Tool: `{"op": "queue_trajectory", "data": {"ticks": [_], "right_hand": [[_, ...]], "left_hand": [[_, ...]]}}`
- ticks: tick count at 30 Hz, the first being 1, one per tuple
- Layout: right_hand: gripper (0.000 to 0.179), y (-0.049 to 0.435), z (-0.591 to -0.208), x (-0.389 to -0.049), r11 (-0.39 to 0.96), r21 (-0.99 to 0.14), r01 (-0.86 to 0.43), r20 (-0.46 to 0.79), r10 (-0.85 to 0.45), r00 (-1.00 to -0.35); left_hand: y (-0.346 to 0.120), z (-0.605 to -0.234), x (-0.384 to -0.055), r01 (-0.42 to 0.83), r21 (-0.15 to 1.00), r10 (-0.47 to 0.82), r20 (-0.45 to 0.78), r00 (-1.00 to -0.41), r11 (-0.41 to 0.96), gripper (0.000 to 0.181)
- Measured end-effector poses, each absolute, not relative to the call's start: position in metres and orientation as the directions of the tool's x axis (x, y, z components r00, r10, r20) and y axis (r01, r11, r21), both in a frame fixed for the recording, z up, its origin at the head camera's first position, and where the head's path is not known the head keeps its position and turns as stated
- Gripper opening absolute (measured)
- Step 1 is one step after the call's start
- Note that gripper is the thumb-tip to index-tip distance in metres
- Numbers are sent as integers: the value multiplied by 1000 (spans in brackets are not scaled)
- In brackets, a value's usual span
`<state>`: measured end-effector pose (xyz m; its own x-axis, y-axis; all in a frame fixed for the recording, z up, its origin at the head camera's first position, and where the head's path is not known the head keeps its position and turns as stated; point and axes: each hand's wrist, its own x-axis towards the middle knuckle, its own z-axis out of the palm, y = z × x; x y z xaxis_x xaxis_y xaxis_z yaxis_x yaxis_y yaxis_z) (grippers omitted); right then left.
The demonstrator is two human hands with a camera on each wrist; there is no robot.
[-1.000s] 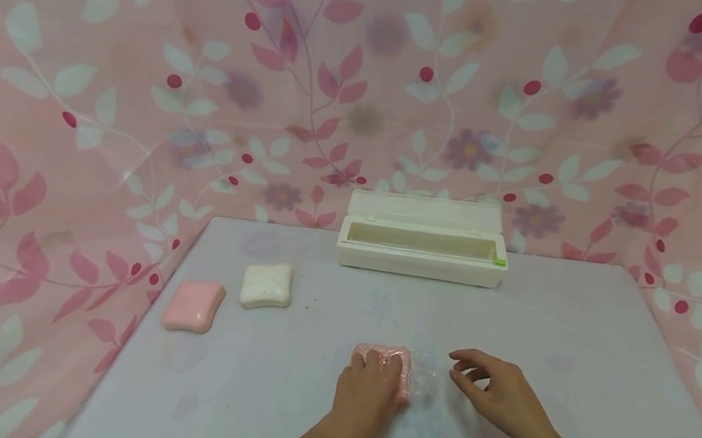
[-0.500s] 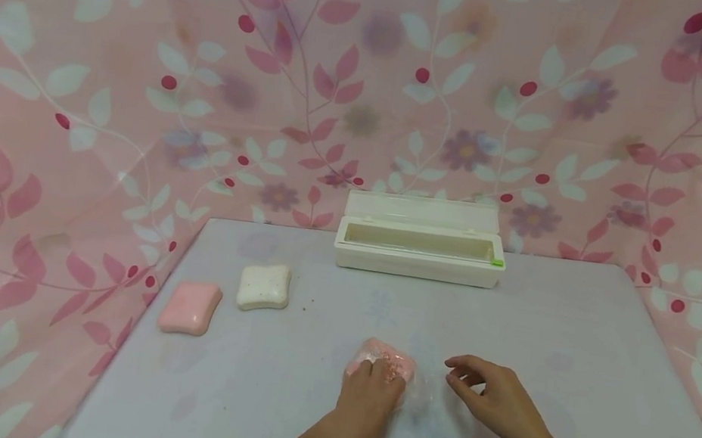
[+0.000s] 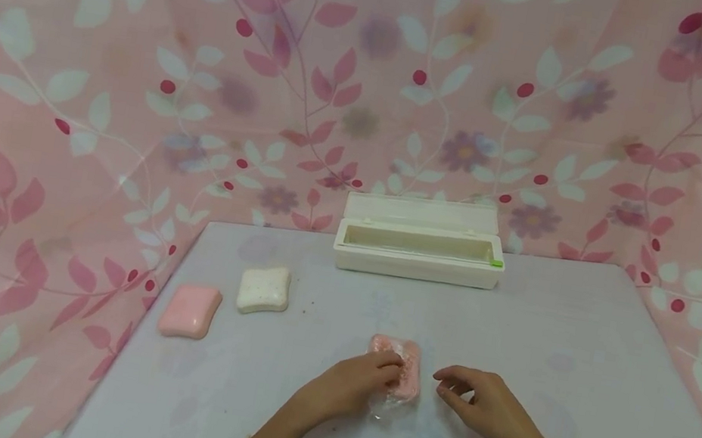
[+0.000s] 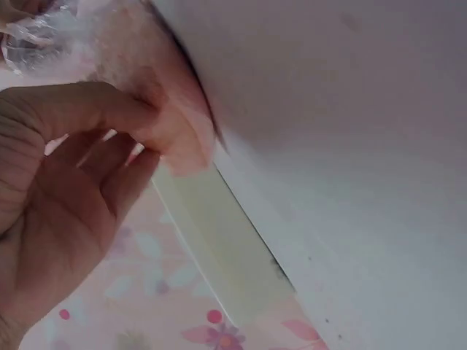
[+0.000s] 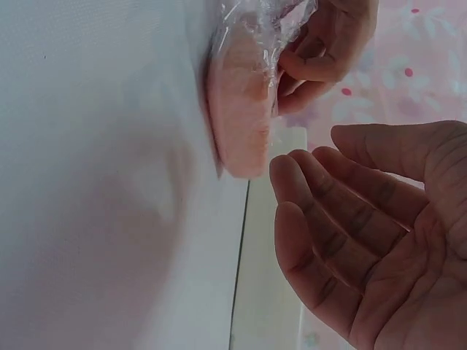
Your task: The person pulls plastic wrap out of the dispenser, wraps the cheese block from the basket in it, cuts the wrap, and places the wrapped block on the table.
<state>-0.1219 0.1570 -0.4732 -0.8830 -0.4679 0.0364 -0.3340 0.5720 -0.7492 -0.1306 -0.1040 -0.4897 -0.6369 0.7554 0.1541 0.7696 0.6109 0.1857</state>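
A pink soap bar (image 3: 412, 373) wrapped in clear plastic film (image 3: 388, 407) lies on the table at front centre. My left hand (image 3: 359, 383) comes over it from the left, fingers curled and gripping at its film-covered top. In the left wrist view the thumb (image 4: 109, 108) lies against the wrapped bar; loose crinkled film (image 5: 252, 18) bunches at one end in the right wrist view. My right hand (image 3: 479, 404) hovers just right of the bar, fingers loosely bent, holding nothing. The left fingertips are partly hidden in the head view.
A bare pink soap bar (image 3: 190, 311) and a speckled white one (image 3: 264, 289) lie at the left. A long white box (image 3: 416, 268) with its lid raised and a green tab (image 3: 496, 263) stands at the table's back, before a flowered curtain (image 3: 372, 84).
The wrapped soap has turned on the table, and its loose film has swung from the right side to the near side. My left wrist has moved left; the right hand has shifted slightly left and nearer.
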Motion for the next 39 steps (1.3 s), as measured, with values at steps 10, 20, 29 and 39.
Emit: {"op": "queue_trajectory", "data": {"ticks": [10, 20, 29, 39], "right_hand": [[34, 149, -481, -118, 539, -612, -579, 208, -597, -775], [60, 123, -500, -113, 411, -247, -878, 425, -768, -479], [48, 110, -512, -108, 486, -121, -866, 394, -777, -491], [22, 110, -510, -103, 473, -214, -854, 504, -696, -512]], "left_hand": [[-108, -489, -120, 775, 6, 762, 174, -624, 632, 58], [-101, -489, -99, 750, -154, 764, 204, -612, 643, 29], [-102, -494, -97, 762, -33, 748, 222, -626, 647, 18], [-102, -489, -95, 745, 50, 728, 177, -662, 665, 18]]}}
